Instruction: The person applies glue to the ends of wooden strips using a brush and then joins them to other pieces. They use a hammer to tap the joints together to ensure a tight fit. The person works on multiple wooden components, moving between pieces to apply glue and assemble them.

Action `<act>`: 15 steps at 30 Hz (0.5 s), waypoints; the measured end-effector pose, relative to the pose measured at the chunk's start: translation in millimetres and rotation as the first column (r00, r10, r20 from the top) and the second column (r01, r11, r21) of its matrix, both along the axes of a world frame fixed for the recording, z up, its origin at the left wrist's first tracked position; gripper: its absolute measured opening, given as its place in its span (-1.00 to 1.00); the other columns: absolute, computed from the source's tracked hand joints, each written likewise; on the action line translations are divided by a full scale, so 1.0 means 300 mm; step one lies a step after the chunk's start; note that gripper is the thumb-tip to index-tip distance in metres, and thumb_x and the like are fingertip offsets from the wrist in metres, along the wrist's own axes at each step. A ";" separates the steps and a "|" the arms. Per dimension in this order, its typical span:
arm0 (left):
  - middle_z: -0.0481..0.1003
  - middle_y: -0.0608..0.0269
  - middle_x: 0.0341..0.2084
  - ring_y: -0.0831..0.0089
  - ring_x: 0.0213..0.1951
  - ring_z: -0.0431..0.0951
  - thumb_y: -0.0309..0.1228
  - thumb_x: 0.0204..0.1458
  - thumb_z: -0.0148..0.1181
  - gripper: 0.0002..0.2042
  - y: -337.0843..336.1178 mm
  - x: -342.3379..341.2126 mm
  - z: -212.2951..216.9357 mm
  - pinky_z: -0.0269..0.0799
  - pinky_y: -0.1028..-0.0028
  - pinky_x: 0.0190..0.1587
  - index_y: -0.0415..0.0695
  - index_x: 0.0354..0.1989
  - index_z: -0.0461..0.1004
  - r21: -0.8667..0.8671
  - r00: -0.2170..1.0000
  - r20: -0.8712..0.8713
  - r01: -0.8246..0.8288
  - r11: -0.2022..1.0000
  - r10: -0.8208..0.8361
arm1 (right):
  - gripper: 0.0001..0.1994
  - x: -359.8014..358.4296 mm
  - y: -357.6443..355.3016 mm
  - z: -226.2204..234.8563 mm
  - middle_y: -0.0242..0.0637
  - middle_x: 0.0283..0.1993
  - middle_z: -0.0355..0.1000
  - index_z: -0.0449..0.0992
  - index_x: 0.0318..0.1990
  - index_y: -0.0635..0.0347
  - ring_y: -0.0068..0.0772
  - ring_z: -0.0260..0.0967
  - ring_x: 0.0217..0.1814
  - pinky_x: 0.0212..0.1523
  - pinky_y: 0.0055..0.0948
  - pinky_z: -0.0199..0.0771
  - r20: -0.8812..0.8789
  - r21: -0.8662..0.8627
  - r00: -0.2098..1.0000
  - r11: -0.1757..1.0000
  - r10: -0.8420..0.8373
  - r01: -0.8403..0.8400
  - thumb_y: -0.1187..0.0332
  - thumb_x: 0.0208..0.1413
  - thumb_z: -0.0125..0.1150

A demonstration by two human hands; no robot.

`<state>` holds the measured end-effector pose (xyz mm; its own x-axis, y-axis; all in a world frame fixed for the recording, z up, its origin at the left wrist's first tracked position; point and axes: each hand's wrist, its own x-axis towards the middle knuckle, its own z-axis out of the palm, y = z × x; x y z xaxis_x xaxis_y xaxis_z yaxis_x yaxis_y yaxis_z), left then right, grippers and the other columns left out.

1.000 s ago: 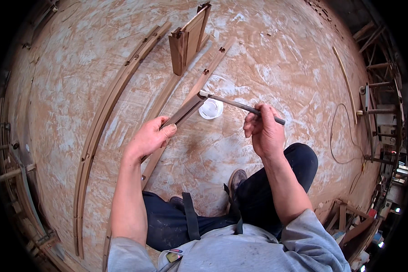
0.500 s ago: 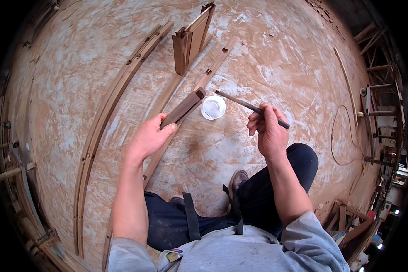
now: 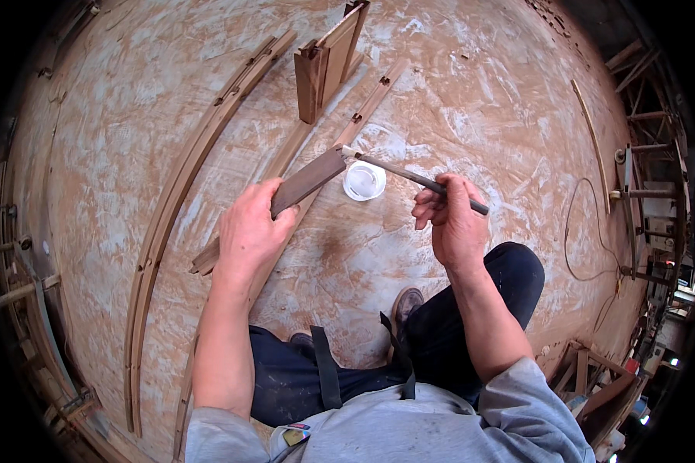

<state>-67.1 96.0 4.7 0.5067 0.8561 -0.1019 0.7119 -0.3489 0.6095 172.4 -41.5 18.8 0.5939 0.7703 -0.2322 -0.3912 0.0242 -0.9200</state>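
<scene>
My left hand [image 3: 253, 220] is closed around a dark brown wooden rail [image 3: 310, 182], held tilted above the floor. Its near end comes out below my hand, and its far end reaches beside a small white tub [image 3: 364, 182]. Between the fingers of my right hand [image 3: 457, 222] is a thin dark stick [image 3: 409, 174], thicker at the handle. The stick's whitish tip meets the rail's far end, just over the tub's rim. Whether that tip has bristles is too small to tell.
Long wooden strips [image 3: 179, 185] lie on the stained floor [image 3: 471, 100] to the left. A slotted strip [image 3: 374, 100] runs under the rail. A wooden panel piece [image 3: 328, 65] stands farther off. To the right are a thin batten [image 3: 587, 139], a looped cord [image 3: 567, 224] and racks [image 3: 649, 177].
The stick's tip has moved left from above the tub onto the rail's end. My left hand has turned the rail, so a broad flat face now shows and its near end appears.
</scene>
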 end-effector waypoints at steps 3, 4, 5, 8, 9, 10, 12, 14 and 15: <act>0.51 0.04 -0.25 0.08 -0.19 0.52 -0.33 -0.14 0.24 -0.59 0.002 0.001 0.002 0.42 0.24 -0.14 -0.11 -0.05 0.47 0.033 0.999 -0.043 0.006 0.999 -0.004 | -0.73 0.006 0.020 -0.016 -0.06 -0.40 0.49 0.38 -0.17 0.38 -0.36 0.45 -0.50 -0.57 -0.49 0.44 -0.045 -0.064 0.999 0.998 -0.011 0.008 0.27 0.28 -0.04; 0.51 0.04 -0.26 0.09 -0.19 0.52 -0.33 -0.14 0.24 -0.59 0.003 0.000 0.002 0.42 0.24 -0.14 -0.10 -0.04 0.47 0.039 0.998 -0.069 0.011 0.999 -0.008 | -0.73 0.015 0.024 -0.018 -0.06 -0.40 0.49 0.38 -0.18 0.37 -0.37 0.45 -0.51 -0.58 -0.50 0.44 -0.002 -0.090 1.000 0.996 -0.015 0.015 0.27 0.28 -0.04; 0.50 0.04 -0.27 0.09 -0.20 0.52 -0.33 -0.14 0.23 -0.59 0.003 0.001 -0.003 0.42 0.24 -0.15 -0.10 -0.04 0.47 0.049 0.998 -0.066 0.015 0.999 -0.012 | -0.73 0.029 0.027 -0.020 -0.07 -0.41 0.49 0.39 -0.19 0.37 -0.38 0.45 -0.51 -0.58 -0.51 0.43 0.041 -0.116 0.999 0.993 -0.019 0.024 0.27 0.27 -0.04; 0.49 0.05 -0.30 0.09 -0.22 0.52 -0.35 -0.16 0.21 -0.58 -0.001 -0.008 -0.022 0.42 0.25 -0.17 -0.09 -0.03 0.47 0.073 0.997 -0.071 0.005 0.997 0.000 | -0.71 0.059 0.062 -0.065 -0.14 -0.43 0.48 0.43 -0.23 0.38 -0.48 0.41 -0.54 -0.61 -0.54 0.40 0.127 -0.211 0.991 0.975 -0.046 0.072 0.25 0.25 -0.01; 0.48 0.05 -0.31 0.09 -0.23 0.51 -0.37 -0.17 0.20 -0.58 0.001 -0.011 -0.031 0.42 0.25 -0.18 -0.10 -0.03 0.47 0.074 0.997 -0.072 -0.010 0.997 0.015 | -0.70 0.073 0.075 -0.113 -0.17 -0.44 0.48 0.44 -0.24 0.38 -0.51 0.40 -0.54 -0.61 -0.55 0.39 0.161 -0.261 0.986 0.962 -0.038 0.080 0.24 0.25 -0.01; 0.47 0.06 -0.31 0.10 -0.24 0.51 -0.39 -0.18 0.18 -0.58 -0.001 -0.013 -0.040 0.41 0.25 -0.18 -0.10 -0.03 0.47 0.071 0.997 -0.070 -0.017 0.997 0.022 | -0.70 0.085 0.076 -0.168 -0.19 -0.44 0.48 0.45 -0.24 0.38 -0.53 0.39 -0.55 -0.62 -0.56 0.38 0.197 -0.312 0.980 0.945 -0.035 0.097 0.24 0.25 0.00; 0.45 0.05 -0.33 0.10 -0.26 0.50 -0.43 -0.20 0.15 -0.57 0.005 -0.019 -0.040 0.41 0.25 -0.19 -0.12 -0.04 0.47 0.054 0.996 -0.085 -0.015 0.998 0.019 | -0.72 0.083 0.096 -0.294 -0.29 -0.43 0.48 0.53 -0.20 0.27 -0.62 0.38 -0.54 -0.58 -0.56 0.37 0.247 -0.517 0.961 0.856 0.125 0.022 0.21 0.22 0.05; 0.44 0.04 -0.34 0.09 -0.26 0.49 -0.45 -0.23 0.14 -0.56 0.017 -0.012 -0.031 0.40 0.24 -0.19 -0.15 -0.04 0.47 0.042 0.995 -0.101 -0.008 0.999 0.013 | -0.75 0.072 0.097 -0.417 -0.22 -0.39 0.53 0.57 -0.21 0.22 -0.51 0.45 -0.47 -0.43 -0.46 0.45 0.374 -0.590 0.876 0.807 0.306 -0.030 0.22 0.17 0.12; 0.43 0.03 -0.34 0.09 -0.25 0.48 -0.46 -0.24 0.14 -0.55 0.020 -0.011 -0.029 0.40 0.24 -0.19 -0.16 -0.04 0.47 0.032 0.993 -0.114 -0.004 0.999 0.008 | -0.75 0.075 0.087 -0.483 -0.21 -0.38 0.54 0.58 -0.21 0.21 -0.45 0.47 -0.44 -0.37 -0.43 0.46 0.511 -0.575 0.777 0.818 0.368 -0.009 0.22 0.16 0.13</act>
<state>-70.3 101.9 -4.0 0.4883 0.8627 -0.1315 0.7783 -0.3624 0.5128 194.8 -15.4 -126.2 0.6006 0.7458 -0.2881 0.2748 -0.5310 -0.8016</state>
